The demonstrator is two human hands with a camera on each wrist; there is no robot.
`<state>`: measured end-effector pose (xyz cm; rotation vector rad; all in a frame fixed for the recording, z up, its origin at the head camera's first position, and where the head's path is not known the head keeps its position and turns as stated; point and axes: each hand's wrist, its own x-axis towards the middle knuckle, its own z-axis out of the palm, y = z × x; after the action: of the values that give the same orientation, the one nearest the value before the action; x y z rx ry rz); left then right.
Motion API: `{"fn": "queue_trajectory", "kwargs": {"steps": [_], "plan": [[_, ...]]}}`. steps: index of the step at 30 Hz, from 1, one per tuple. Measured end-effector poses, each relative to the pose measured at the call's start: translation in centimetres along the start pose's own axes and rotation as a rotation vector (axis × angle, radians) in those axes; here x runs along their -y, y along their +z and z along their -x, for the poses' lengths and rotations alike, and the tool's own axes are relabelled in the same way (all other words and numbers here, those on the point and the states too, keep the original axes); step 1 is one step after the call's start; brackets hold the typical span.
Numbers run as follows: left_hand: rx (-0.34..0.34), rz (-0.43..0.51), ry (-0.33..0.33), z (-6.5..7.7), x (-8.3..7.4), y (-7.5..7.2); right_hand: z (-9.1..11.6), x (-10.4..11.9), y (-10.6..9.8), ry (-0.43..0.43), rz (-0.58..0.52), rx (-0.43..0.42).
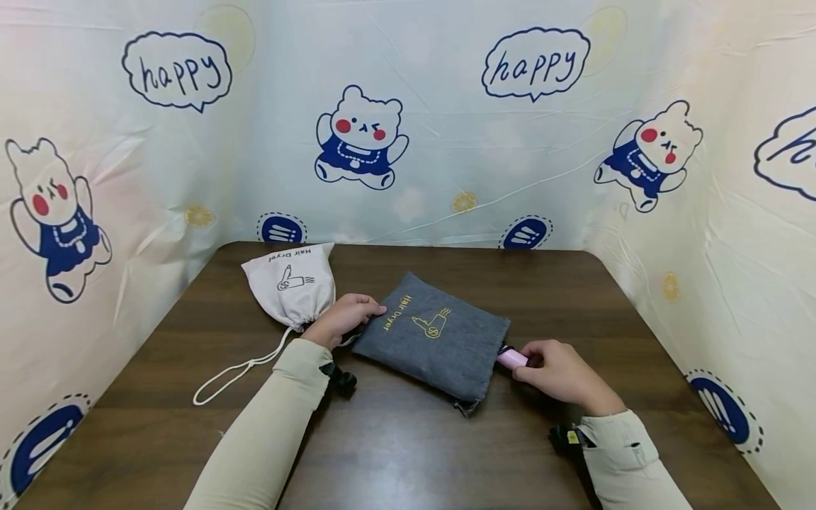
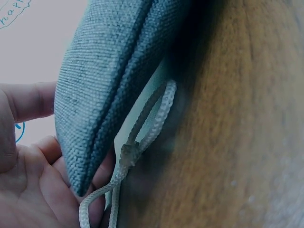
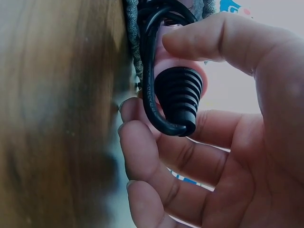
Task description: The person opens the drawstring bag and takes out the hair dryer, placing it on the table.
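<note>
A dark grey cloth pouch (image 1: 440,333) printed "Hair Dryer" in yellow lies on the table. At its left end my left hand (image 1: 344,316) pinches the edge, thumb on top and fingers beneath, as the left wrist view shows for the pouch's corner (image 2: 102,85). From the pouch's right-hand mouth sticks a pink hair dryer handle (image 1: 512,358). My right hand (image 1: 564,370) holds this handle between thumb and fingers. The right wrist view shows its ribbed black cord sleeve (image 3: 180,90) and looped black cord (image 3: 148,80). The rest of the dryer is hidden inside the pouch.
A white drawstring pouch (image 1: 296,283), also printed "Hair Dryer", lies behind my left wrist. Its white cord (image 1: 248,365) trails over the brown wooden table (image 1: 395,453). Patterned curtains (image 1: 433,64) stand around the table's back and sides.
</note>
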<state>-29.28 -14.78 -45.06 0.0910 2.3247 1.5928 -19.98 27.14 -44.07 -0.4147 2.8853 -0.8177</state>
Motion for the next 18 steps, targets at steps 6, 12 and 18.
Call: {"fn": "queue_trajectory", "kwargs": {"steps": [6,12,18], "plan": [[-0.001,-0.004,0.01,-0.17,0.12,0.03,0.08,-0.15,-0.14,-0.002,0.003,-0.006],[0.007,0.004,-0.012,0.28,-0.15,0.08,0.26,-0.22,-0.29,0.008,0.008,-0.005],[-0.004,0.002,0.002,0.01,-0.04,-0.01,0.36,-0.13,-0.42,0.005,0.016,-0.012]]}}
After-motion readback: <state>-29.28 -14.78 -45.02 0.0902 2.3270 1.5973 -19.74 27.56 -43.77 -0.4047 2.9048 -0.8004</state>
